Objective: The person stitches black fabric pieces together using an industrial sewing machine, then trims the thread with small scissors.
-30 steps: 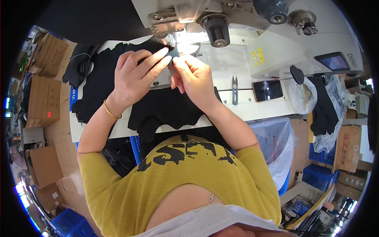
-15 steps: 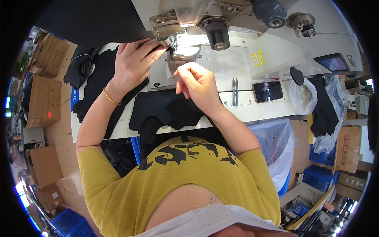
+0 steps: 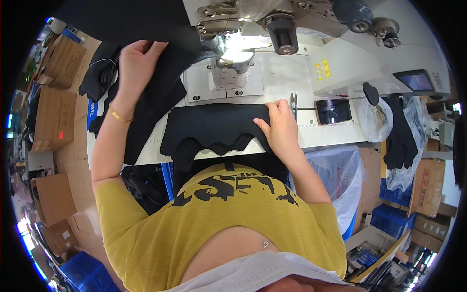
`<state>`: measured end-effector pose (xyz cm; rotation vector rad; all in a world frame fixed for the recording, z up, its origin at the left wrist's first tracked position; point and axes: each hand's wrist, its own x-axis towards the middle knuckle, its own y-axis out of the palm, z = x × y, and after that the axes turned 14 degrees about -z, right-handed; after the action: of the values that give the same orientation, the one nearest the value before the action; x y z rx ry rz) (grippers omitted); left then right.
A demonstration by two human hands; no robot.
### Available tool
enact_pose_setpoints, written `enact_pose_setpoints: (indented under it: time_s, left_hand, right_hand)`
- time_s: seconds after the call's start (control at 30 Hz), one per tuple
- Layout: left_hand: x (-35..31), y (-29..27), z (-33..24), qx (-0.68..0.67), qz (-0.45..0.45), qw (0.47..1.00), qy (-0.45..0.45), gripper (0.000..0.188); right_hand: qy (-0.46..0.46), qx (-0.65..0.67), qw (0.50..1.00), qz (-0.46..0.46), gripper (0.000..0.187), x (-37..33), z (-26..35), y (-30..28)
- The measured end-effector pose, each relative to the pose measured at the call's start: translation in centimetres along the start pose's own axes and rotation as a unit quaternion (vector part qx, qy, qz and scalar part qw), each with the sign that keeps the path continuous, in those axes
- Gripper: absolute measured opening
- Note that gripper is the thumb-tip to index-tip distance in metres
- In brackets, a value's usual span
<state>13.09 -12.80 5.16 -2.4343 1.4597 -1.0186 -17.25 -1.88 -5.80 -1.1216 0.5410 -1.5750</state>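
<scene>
My left hand (image 3: 137,65) is closed, thumb and fingertips pinching the edge of a black fabric piece (image 3: 170,63) just left of the sewing machine's needle area. That fabric reaches toward the lit presser foot; its end there is partly hidden. The sewing machine (image 3: 231,73) has a raised metal bed under the lamp. At the front of the table, a second black fabric piece (image 3: 209,124) with a wavy near edge lies folded or stacked. My right hand (image 3: 283,127) is on its right end, with the thumb on top and the fingers curled at the far edge.
Thread snips (image 3: 294,104) and a phone (image 3: 333,112) lie right of my right hand, beside a clear plastic bag (image 3: 377,119). More bundled black fabric (image 3: 99,73) is at the table's left. A plastic-lined bin (image 3: 335,180) stands below the front edge.
My left hand has moved left from the presser foot, drawing the fabric along. My right hand has come from the machine bed down onto the front fabric piece.
</scene>
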Motion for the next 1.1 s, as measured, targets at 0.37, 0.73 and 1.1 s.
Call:
enact_pose_setpoints:
  time_s: [0.37, 0.73, 1.1]
  left_hand:
    - [-5.1, -3.6, 2.9, 0.218, 0.030, 0.920, 0.323, 0.034]
    - [-4.0, 0.0, -4.4, -0.108, 0.369, 0.922, 0.033, 0.012]
    - [-0.6, 2.5, -3.3, -0.197, 0.300, 0.929, -0.089, 0.019]
  right_hand:
    - [0.066, 0.050, 0.989, 0.124, 0.028, 1.7, -0.4, -1.0]
    - [0.030, 0.326, 0.941, 0.082, 0.018, 3.9, 6.0, -4.5]
    - [0.193, 0.505, 0.834, 0.114, 0.019, 6.4, 7.2, -1.6]
